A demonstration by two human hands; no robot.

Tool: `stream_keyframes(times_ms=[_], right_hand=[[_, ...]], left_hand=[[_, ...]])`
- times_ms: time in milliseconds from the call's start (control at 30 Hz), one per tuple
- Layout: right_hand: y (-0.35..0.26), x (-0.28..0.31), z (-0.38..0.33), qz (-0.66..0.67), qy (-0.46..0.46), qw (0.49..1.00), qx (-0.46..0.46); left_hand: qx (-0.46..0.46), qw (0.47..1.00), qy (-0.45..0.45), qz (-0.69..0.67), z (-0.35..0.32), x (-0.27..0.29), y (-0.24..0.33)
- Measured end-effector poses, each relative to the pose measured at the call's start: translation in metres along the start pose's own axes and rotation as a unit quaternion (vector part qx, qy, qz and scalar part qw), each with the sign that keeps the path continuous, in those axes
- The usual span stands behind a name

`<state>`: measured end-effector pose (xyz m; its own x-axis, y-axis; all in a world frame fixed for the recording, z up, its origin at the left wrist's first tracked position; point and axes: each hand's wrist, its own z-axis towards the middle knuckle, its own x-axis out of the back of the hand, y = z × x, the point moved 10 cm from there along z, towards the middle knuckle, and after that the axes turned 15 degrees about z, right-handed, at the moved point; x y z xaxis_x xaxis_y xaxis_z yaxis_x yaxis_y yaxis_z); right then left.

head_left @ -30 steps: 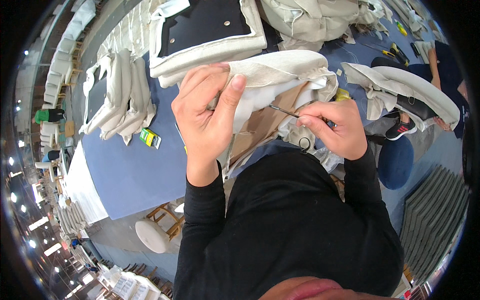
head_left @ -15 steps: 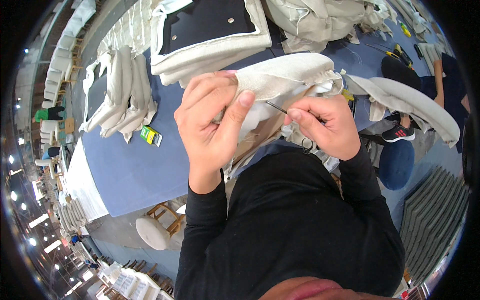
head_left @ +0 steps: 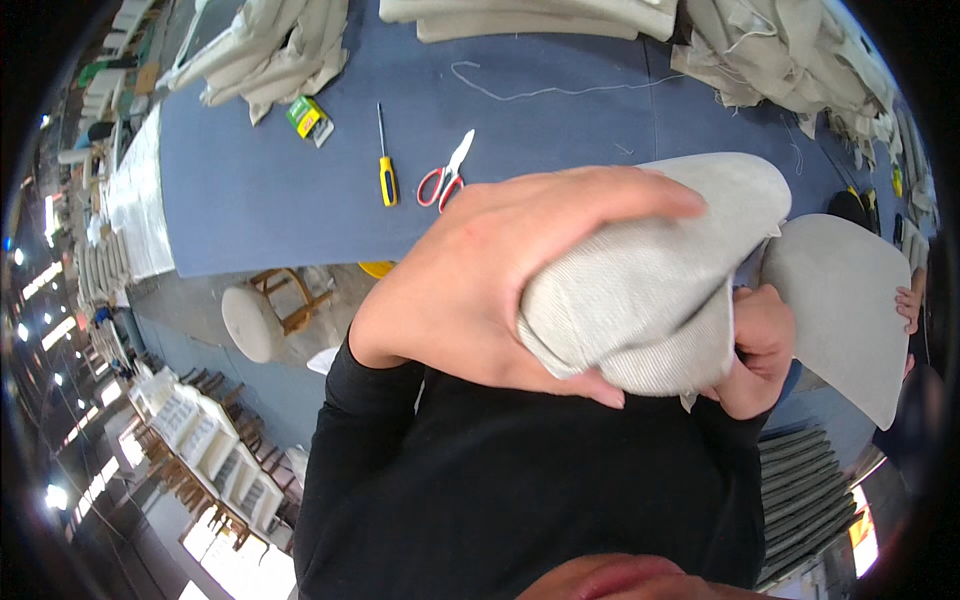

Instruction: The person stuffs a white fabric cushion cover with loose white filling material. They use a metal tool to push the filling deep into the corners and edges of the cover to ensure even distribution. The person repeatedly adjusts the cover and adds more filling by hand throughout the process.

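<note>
A curved chair pad covered in beige woven fabric (head_left: 640, 300) is held up in front of my chest, its folded, rounded end facing me. My left hand (head_left: 470, 270) wraps round this near end, thumb below and fingers over the top. At the pad's right side my right hand (head_left: 762, 345) is closed against the fabric edge. Part of its fingers is hidden behind the pad, and no tool shows in it. On the blue table beyond my left hand lie red-handled scissors (head_left: 450, 172) and a yellow-handled screwdriver (head_left: 387, 175).
A green and yellow box (head_left: 310, 120) lies on the blue table (head_left: 270, 210). Beige covered pads (head_left: 540, 18) and loose fabric (head_left: 790, 60) sit along its far side. At right, another person's hand (head_left: 908, 308) holds a similar pad (head_left: 840, 300). A stool (head_left: 252, 322) stands at left.
The pad has turned and come closer to me, its end now facing me. My left hand has shifted round that end. The thin metal tool in my right hand no longer shows. The view has shifted.
</note>
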<state>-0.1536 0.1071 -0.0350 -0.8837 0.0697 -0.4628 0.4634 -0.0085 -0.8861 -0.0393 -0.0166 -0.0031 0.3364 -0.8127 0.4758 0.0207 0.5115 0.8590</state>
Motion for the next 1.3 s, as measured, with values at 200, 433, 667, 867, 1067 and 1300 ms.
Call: stream_keyframes(times_ms=[200,433,667,867,1067,1300], right_hand=[[-0.001,-0.005,-0.006,0.014,-0.057,0.997,-0.043],[-0.01,-0.009,-0.015,-0.097,-0.157,0.983,0.012],[0.001,-0.018,-0.021,-0.019,-0.207,0.977,0.035],[-0.002,-0.023,-0.019,-0.012,-0.211,0.976,0.054],[-0.002,-0.021,-0.02,-0.016,-0.155,0.987,0.026],[0.023,0.018,-0.041,0.102,-0.18,0.977,-0.044]], left_hand=[[0.003,0.999,0.023,-0.029,-0.008,-0.008,-0.001],[-0.014,1.0,0.026,0.002,-0.015,0.002,-0.008],[-0.036,0.999,0.027,0.002,-0.02,-0.003,-0.004],[-0.039,0.999,0.011,-0.028,-0.02,-0.013,0.003],[-0.029,0.999,0.018,-0.019,-0.021,-0.016,0.006],[-0.073,0.997,-0.007,-0.009,-0.022,-0.01,0.004]])
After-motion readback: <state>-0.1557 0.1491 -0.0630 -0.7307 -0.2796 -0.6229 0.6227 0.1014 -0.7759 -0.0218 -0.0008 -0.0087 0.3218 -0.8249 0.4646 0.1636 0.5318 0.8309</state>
